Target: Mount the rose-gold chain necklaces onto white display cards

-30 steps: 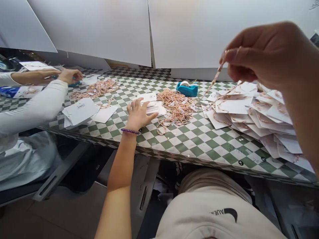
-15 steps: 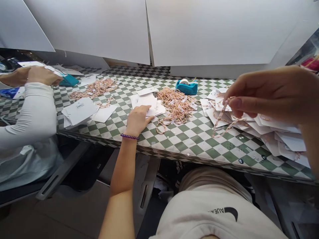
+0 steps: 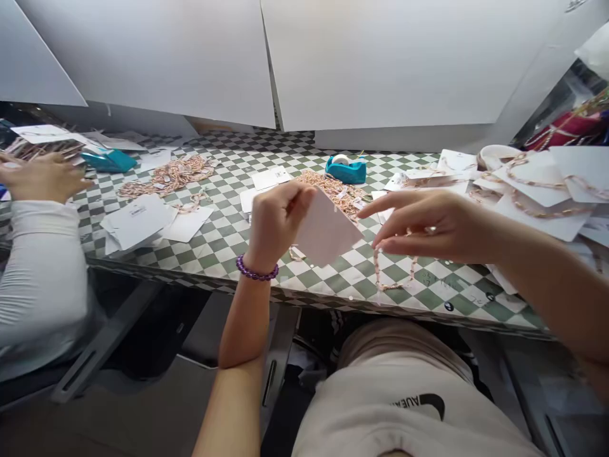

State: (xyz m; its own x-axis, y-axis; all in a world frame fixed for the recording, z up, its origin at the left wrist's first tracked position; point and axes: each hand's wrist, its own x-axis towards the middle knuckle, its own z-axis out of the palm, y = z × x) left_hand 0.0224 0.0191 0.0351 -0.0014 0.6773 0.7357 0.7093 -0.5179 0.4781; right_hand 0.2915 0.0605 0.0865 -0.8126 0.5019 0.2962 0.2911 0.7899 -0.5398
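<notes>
Raised above the table's front half, my left hand (image 3: 278, 222) grips a white card (image 3: 328, 231) by its upper left corner, between thumb and fingers. To the right of the card, my right hand (image 3: 428, 225) holds a pink-and-gold beaded bracelet (image 3: 391, 287), which hangs in a loop below its fingers. The index finger reaches forward towards the card without plainly touching it. Behind the card lies a heap of similar beaded strands (image 3: 333, 187), partly hidden by it. More white cards (image 3: 270, 178) lie beyond my left hand, and a purple bead bracelet (image 3: 257, 269) circles that wrist.
A teal tape dispenser (image 3: 346, 170) stands behind the heap. Carded bracelets (image 3: 547, 184) pile up at the right. A co-worker's white sleeve (image 3: 40, 273) is at the left, near another card stack (image 3: 137, 222), a second strand heap (image 3: 166, 176) and another teal dispenser (image 3: 108, 160).
My left hand has picked a card off the stack and lifted it rightwards. My right hand has come left and lower with the bracelet, towards the card. The view has turned slightly right.
</notes>
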